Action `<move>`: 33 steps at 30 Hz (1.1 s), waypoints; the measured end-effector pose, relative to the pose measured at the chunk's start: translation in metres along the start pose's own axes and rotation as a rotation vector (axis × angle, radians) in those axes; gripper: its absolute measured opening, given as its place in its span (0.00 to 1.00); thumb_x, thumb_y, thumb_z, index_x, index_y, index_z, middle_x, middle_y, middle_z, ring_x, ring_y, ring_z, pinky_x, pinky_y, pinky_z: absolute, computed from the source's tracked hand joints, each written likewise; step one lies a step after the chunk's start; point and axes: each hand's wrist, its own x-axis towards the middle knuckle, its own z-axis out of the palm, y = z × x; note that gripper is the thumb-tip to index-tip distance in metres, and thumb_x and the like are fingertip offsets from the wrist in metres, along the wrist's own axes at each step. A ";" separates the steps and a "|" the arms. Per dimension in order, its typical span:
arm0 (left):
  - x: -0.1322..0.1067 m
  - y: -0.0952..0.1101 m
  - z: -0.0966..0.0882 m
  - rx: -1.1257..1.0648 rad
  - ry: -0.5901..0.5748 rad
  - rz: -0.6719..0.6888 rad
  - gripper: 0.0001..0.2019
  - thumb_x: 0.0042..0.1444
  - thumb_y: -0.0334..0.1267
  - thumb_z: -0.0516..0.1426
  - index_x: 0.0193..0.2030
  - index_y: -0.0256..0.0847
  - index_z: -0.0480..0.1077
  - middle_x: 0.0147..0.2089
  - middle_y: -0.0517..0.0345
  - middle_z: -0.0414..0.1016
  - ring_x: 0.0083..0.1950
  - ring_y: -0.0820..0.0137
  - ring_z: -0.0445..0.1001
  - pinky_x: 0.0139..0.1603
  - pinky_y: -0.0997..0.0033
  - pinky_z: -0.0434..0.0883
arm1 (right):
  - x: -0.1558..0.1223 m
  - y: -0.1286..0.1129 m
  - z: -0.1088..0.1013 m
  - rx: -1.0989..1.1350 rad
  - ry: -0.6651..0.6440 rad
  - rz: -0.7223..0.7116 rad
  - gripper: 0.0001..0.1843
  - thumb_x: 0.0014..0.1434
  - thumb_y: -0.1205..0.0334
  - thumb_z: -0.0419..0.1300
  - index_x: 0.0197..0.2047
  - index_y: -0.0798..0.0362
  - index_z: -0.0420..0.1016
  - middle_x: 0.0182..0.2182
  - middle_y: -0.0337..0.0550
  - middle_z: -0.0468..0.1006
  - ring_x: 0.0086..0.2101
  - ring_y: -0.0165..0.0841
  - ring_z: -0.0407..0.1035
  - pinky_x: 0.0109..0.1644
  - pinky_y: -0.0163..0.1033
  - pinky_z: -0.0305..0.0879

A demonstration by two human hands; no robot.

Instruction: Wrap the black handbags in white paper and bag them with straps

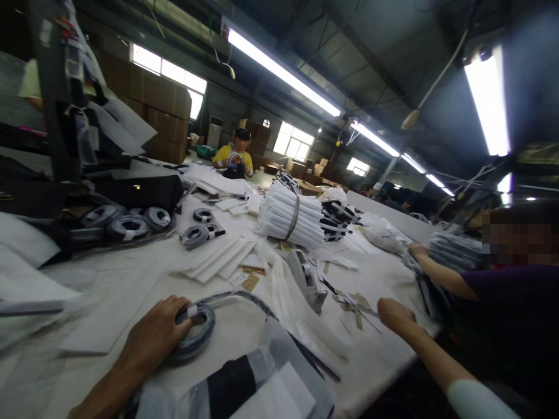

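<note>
My left hand lies at the near edge of the white table, its fingers closed round a coiled grey strap. A loose end of that strap runs off to the right across the cloth. My right hand reaches in from the lower right, in a white sleeve, and rests on the table beside scattered paper scraps. Its fingers are blurred and tucked out of sight. A grey tape dispenser stands between my two hands, a little further out.
More coiled straps lie at the left. White sheets are fanned out mid-table, with a tied bundle of white pieces behind them. A person in purple works at the right, reaching to a stack. Another person in yellow stands far back.
</note>
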 end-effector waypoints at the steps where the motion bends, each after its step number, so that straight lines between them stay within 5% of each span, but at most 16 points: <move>1: -0.002 0.002 -0.001 -0.008 0.005 -0.018 0.13 0.55 0.37 0.52 0.45 0.43 0.72 0.47 0.53 0.75 0.48 0.61 0.74 0.47 0.65 0.66 | 0.001 -0.003 -0.008 0.022 0.010 -0.028 0.09 0.62 0.69 0.56 0.32 0.57 0.77 0.34 0.54 0.80 0.38 0.43 0.77 0.40 0.43 0.68; 3: -0.005 0.005 -0.002 -0.030 0.033 -0.019 0.12 0.54 0.35 0.53 0.45 0.43 0.72 0.46 0.55 0.75 0.46 0.63 0.75 0.45 0.67 0.65 | 0.000 -0.020 -0.027 0.171 0.070 -0.106 0.11 0.64 0.64 0.53 0.36 0.54 0.77 0.36 0.53 0.81 0.39 0.44 0.77 0.41 0.44 0.69; 6: -0.009 0.009 -0.003 -0.020 0.065 -0.031 0.12 0.54 0.33 0.54 0.45 0.45 0.72 0.47 0.57 0.74 0.46 0.66 0.74 0.45 0.70 0.65 | -0.018 -0.076 -0.057 0.866 0.155 -0.272 0.14 0.59 0.51 0.59 0.38 0.54 0.76 0.35 0.50 0.82 0.35 0.43 0.78 0.40 0.44 0.72; 9: -0.011 0.009 -0.003 -0.011 0.078 -0.036 0.12 0.53 0.31 0.54 0.44 0.45 0.72 0.46 0.58 0.74 0.46 0.67 0.74 0.45 0.71 0.64 | -0.068 -0.160 -0.079 1.389 0.002 -0.535 0.20 0.49 0.46 0.68 0.37 0.54 0.76 0.34 0.49 0.82 0.36 0.42 0.78 0.43 0.45 0.74; 14: -0.014 0.008 -0.002 -0.005 0.086 -0.031 0.11 0.55 0.32 0.55 0.45 0.44 0.71 0.45 0.57 0.73 0.46 0.67 0.74 0.45 0.71 0.65 | -0.153 -0.289 -0.073 1.644 -0.376 -0.869 0.15 0.52 0.50 0.69 0.34 0.53 0.75 0.33 0.46 0.82 0.32 0.37 0.78 0.36 0.40 0.74; 16: -0.014 0.008 -0.002 -0.003 0.082 -0.035 0.11 0.55 0.32 0.55 0.45 0.44 0.71 0.45 0.57 0.73 0.45 0.67 0.74 0.44 0.72 0.65 | -0.166 -0.318 -0.062 1.584 -0.309 -1.022 0.12 0.52 0.55 0.70 0.31 0.53 0.75 0.35 0.45 0.82 0.34 0.35 0.77 0.37 0.37 0.72; 20: -0.013 0.009 -0.002 -0.004 0.072 -0.046 0.11 0.55 0.31 0.55 0.45 0.44 0.71 0.46 0.57 0.73 0.46 0.67 0.75 0.44 0.72 0.66 | -0.165 -0.337 -0.043 1.283 -0.095 -1.213 0.03 0.54 0.65 0.66 0.31 0.53 0.77 0.28 0.40 0.80 0.29 0.31 0.73 0.33 0.33 0.67; 27: -0.014 0.012 -0.003 -0.018 0.050 -0.040 0.12 0.55 0.30 0.55 0.46 0.44 0.70 0.46 0.57 0.72 0.46 0.67 0.75 0.44 0.72 0.66 | -0.161 -0.333 -0.026 1.049 -0.062 -1.333 0.04 0.53 0.71 0.62 0.32 0.52 0.75 0.27 0.38 0.78 0.27 0.30 0.71 0.30 0.32 0.62; 33: -0.015 0.013 -0.003 -0.021 0.074 -0.027 0.11 0.57 0.32 0.55 0.47 0.45 0.70 0.46 0.57 0.72 0.46 0.67 0.75 0.45 0.72 0.67 | -0.164 -0.341 -0.028 0.680 0.317 -1.397 0.09 0.53 0.75 0.58 0.30 0.52 0.74 0.30 0.41 0.75 0.32 0.35 0.67 0.37 0.39 0.59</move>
